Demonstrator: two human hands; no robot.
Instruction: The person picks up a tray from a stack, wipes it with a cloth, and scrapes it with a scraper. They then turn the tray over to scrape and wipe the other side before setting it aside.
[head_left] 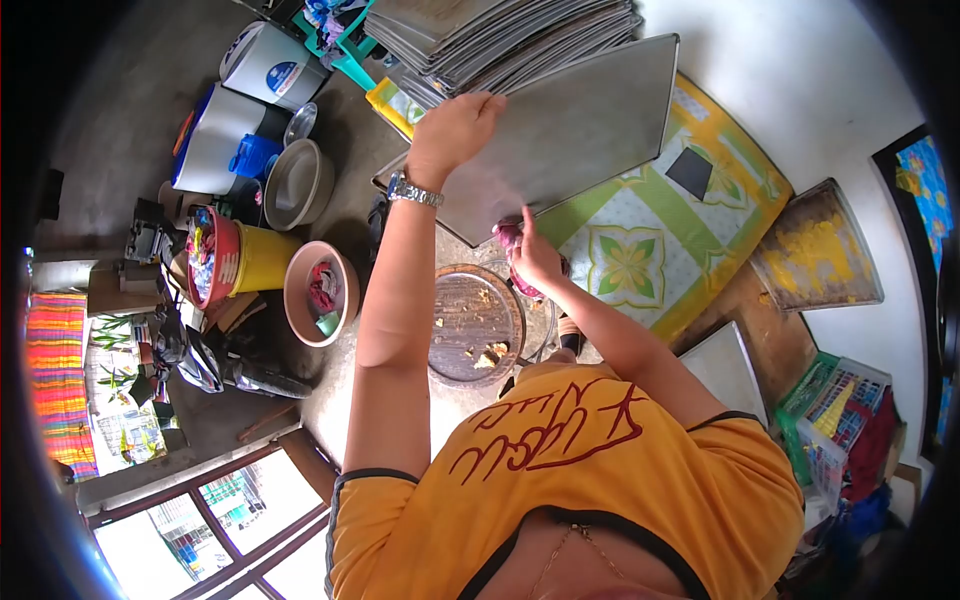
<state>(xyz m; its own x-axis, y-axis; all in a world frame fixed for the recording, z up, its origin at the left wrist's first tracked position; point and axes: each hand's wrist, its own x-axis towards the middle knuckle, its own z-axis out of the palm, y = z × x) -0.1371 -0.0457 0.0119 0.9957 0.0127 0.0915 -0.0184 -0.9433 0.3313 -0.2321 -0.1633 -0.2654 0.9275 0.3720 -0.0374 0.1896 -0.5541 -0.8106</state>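
A flat grey metal tray (pixel 590 125) with a rolled rim is tilted in front of me. My left hand (pixel 455 138), with a metal watch on its wrist, is closed over the tray's left edge. Near the tray's lower edge, my right hand (pixel 535 258) is wrapped around a maroon cloth (pixel 511 237), its index finger stretched along the metal. Part of the cloth is hidden under the palm. Below the hands is a round dark wooden surface (pixel 450 340) with yellowish crumbs scattered on it.
Behind the tray rises a tall stack of similar trays (pixel 530 45). A patterned green and yellow mat (pixel 640 265) covers the surface to the right, near a yellow-stained tray (pixel 820 250). Basins (pixel 322 295) and a yellow bucket (pixel 262 262) stand left. Plastic crates (pixel 840 400) sit lower right.
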